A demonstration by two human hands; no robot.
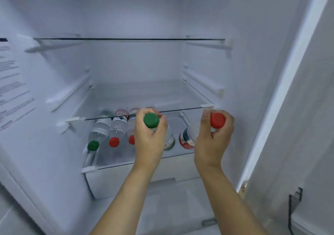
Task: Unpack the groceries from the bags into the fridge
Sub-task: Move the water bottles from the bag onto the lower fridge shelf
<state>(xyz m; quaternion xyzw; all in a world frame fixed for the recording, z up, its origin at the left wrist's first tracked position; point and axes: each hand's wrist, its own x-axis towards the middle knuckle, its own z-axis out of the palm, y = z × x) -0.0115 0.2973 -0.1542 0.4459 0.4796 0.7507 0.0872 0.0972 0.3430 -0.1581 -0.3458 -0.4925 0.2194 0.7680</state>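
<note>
Green-capped bottle [153, 126] in the left hand [150, 140], red-capped bottle [195, 133] in the right hand [215, 140], each gripped near the neck, apparently to slide onto the shelf [137, 159] beside three bottles [113, 131] lying flat.

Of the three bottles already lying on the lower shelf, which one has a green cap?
The leftmost bottle, against the fridge's left wall; its cap is green, while the two to its right have red caps.

Lower glass shelf [182, 156] carries 3 bottles lying side by side at its left: 1 green-capped [98, 135], 2 red-capped [116, 131], possibly more behind.
</note>
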